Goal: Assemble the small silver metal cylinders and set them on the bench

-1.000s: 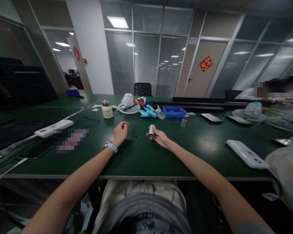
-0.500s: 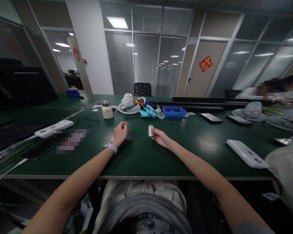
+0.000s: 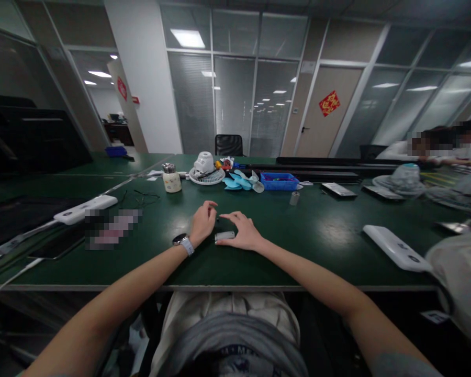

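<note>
Two bare hands are over one big green table (image 3: pixel 325 262), seen from the head. One is the left hand (image 3: pixel 204 224), with its fingers bent in a loose curl, and I cannot tell if it pinches anything. One gray watch (image 3: pixel 183 242) is on that wrist. The other is the right hand (image 3: pixel 246 231), with its thumb and pointing finger spread wide, not squeezing. Its thumb touches one silver can (image 3: pixel 224 236) that lies on its side on the table, in front of the right palm and near the left wrist. One tiny dark bit (image 3: pixel 218 220) sits between the two hands, too small to name. One more silver can, the second can (image 3: pixel 294 198), stands up by itself, farther off to the right. At the back there is one cream bottle (image 3: pixel 172 181) with a shiny top, then one white fan part (image 3: pixel 205 163) on one round grille (image 3: pixel 208 178). Next comes a bunch of light blue blades (image 3: pixel 239 181), which overlap too much to count, then one blue tray (image 3: pixel 278 182). Two white power strips lie on the table, one on the left (image 3: pixel 87 209) and one on the right (image 3: pixel 394 248).
</note>
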